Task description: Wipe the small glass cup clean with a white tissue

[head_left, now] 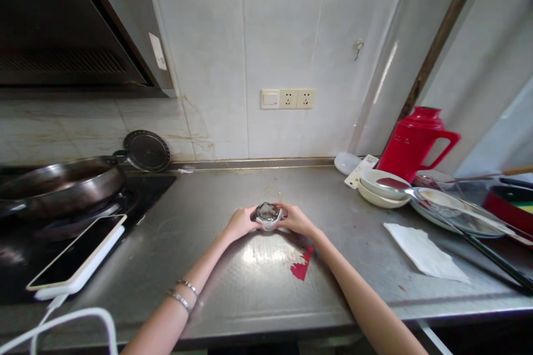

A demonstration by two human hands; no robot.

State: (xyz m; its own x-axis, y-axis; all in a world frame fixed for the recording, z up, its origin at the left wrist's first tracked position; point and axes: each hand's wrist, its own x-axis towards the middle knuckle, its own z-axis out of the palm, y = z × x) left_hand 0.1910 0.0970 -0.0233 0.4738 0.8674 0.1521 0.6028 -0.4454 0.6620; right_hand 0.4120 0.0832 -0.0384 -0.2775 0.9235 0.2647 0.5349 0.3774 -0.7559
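The metal counter [245, 299] is the largest thing here. At its left, a pan [94, 191] stands over the black stove [160, 183]; at its right, a red flask [410, 141] stands upright. Near the counter's middle, the left hand [242, 223] and the right hand [297, 219] have their fingers partly curled, holding from both sides a small faceted vessel [268, 213]. A red scrap [300, 270] lies below the right hand.

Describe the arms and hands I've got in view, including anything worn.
Both are bare: the left hand and right hand wear no gloves, and no sleeves show. The left forearm carries two narrow silver-toned bands; the right forearm shows none. Finer nail details are too small to tell.
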